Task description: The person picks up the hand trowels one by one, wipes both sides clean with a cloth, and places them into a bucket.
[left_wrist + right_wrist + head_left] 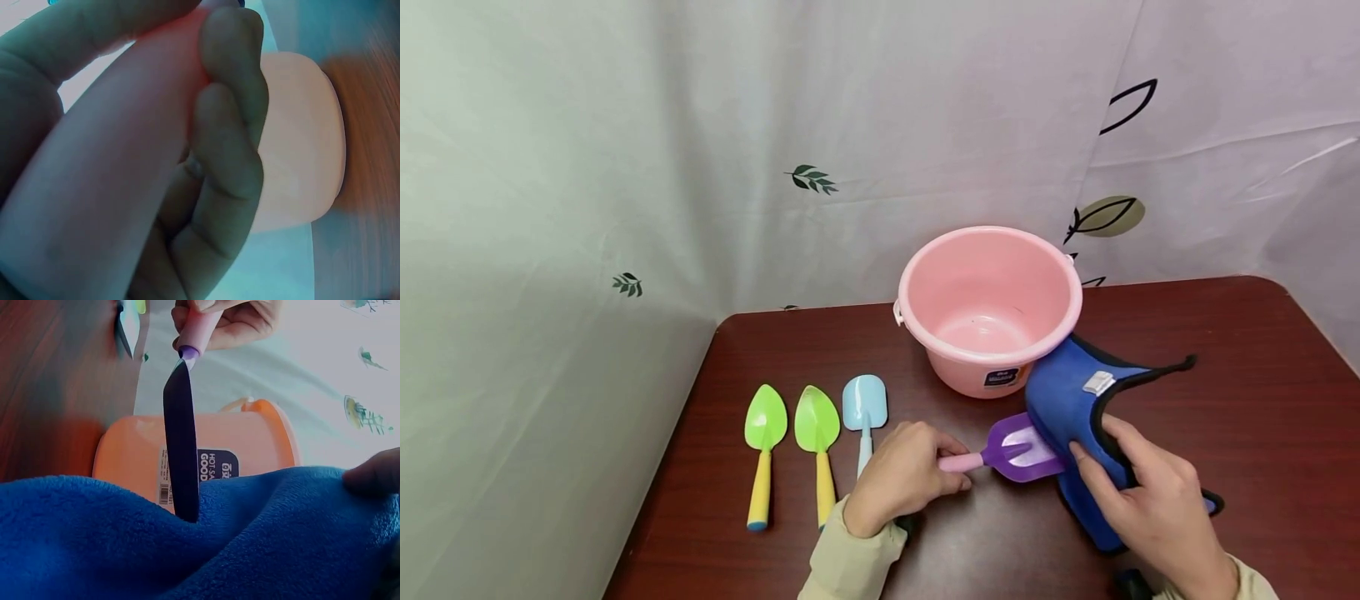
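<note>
My left hand (904, 473) pinches the pink handle (106, 150) of a small purple toy shovel (1018, 448). The tip of the shovel's blade meets a blue fabric piece with black edging (1071, 408), and in the right wrist view the blade (181, 440) presses a dent into its fuzzy blue surface (262, 550). My right hand (1157, 496) grips the blue fabric, thumb on the near face and fingers behind its black edge. A white tag (1099, 382) shows on the fabric. What lies behind the fabric is hidden.
Behind the hands stands a pink bucket (988, 354) with a few specks inside, touching or close to the fabric. To the left lie two green trowels with yellow handles (765, 421) (816, 421) and a light-blue shovel (865, 404), partly hidden by my left hand. Curtains back the brown table (685, 533).
</note>
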The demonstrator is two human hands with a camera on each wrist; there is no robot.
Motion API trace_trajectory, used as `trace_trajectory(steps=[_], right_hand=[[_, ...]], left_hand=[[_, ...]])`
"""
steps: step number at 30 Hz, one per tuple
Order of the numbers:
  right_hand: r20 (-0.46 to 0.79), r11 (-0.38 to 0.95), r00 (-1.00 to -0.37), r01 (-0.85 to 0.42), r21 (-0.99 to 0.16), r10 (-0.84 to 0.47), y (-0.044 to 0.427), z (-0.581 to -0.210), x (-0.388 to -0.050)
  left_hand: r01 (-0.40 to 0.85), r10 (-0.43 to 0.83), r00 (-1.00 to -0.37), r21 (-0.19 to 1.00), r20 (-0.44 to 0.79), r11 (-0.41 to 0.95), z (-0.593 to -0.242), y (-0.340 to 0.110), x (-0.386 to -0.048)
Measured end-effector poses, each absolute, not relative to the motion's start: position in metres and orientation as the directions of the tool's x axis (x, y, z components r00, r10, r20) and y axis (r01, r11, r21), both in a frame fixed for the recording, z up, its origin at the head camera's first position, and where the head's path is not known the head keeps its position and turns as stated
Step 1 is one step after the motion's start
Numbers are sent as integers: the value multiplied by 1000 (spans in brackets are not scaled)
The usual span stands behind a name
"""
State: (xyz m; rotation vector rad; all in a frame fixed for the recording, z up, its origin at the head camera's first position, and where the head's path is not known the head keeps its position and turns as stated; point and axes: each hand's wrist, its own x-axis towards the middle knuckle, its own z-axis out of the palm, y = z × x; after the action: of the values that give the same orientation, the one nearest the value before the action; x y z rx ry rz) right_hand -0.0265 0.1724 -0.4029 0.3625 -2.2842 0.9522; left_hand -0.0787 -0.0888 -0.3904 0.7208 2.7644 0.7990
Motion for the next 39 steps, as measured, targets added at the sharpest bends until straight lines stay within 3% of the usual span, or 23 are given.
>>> trace_trajectory(steps=[4,11,19,28,34,39], right_hand=[[614,697,-781,-505,-509,-118,171,-402,-27],[669,608,-702,-648,-460,-242,167,-409,-32],[643,570,-667,-714,-408,-375,166,-412,-34],[617,562,-630,-754,-341,-471,163,-414,-37],[647,542,-572,-793,-278,-504,162,-415,-41],[595,551,-594,-785,-281,-542,162,-417,-39]], left_hand=[[416,498,-867,527,-16,741,-390,-90,-80],[437,514,-858,516,-8,737,-391,-89,-82],[463,535,-844,554,37,692,-390,-92,-83],[404,489,-871,640,50,654,-393,-96,-86],[392,490,-870,675,52,625,-395,-98,-88],[440,514,-852,666,97,603,-396,-99,-89]])
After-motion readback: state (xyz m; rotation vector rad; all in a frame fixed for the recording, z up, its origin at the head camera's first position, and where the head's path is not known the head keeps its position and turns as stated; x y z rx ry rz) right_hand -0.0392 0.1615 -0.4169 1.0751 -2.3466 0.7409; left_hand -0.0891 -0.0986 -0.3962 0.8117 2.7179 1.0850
